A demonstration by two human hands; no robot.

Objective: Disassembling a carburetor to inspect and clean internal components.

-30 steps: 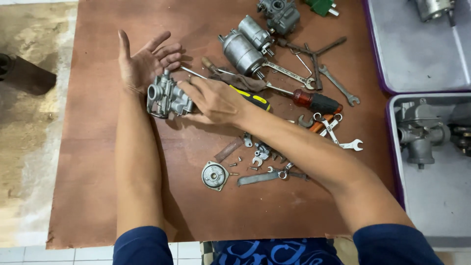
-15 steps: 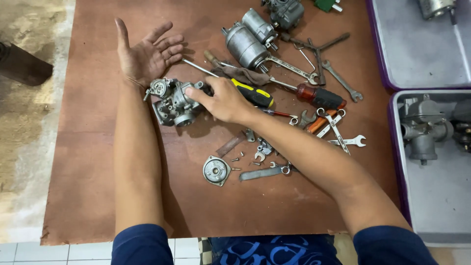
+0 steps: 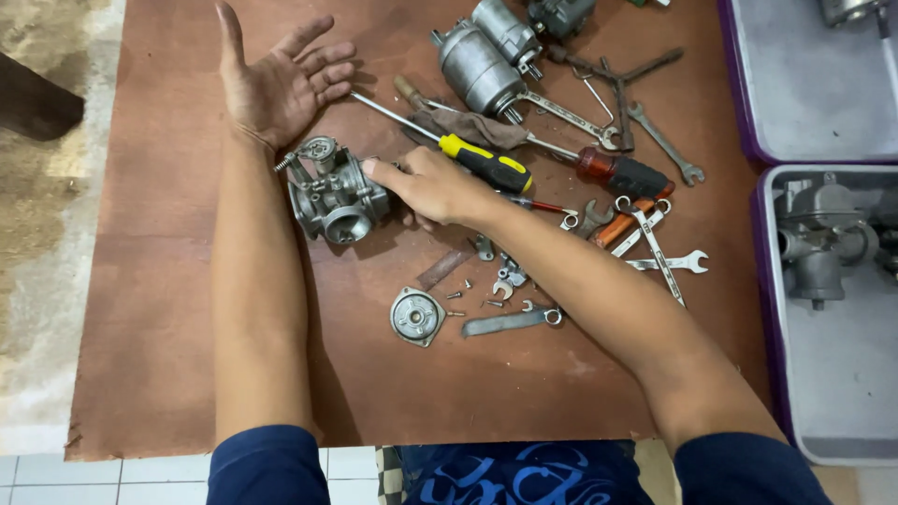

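head view, looking straight down on a brown board (image 3: 168, 309) used as a work surface. left hand (image 3: 281, 84) lying palm up, fingers spread and relaxed, holding nothing, just beyond the carburetor (image 3: 335, 192); seems parked there so that the forearm stays beside the part without covering it. right hand (image 3: 426, 182) reaching across, fingers resting against the right side of the carburetor, loosely curled, more a steadying touch than a full grasp; cannot tell whether anything small is pinched under the palm. carburetor sitting on the board between the two hands, round opening turned toward the camera, probably so the inside stays visible. near the right wrist, a yellow-and-black screwdriver (image 3: 482, 161) and a red-handled screwdriver (image 3: 617, 173), within easy reach. closer to the body, a round metal cover (image 3: 416, 316) and small screws (image 3: 458, 292), set apart from the tools, likely to keep loose pieces together. at the right edge, a grey tray (image 3: 861, 374) with another carburetor body (image 3: 823, 243).
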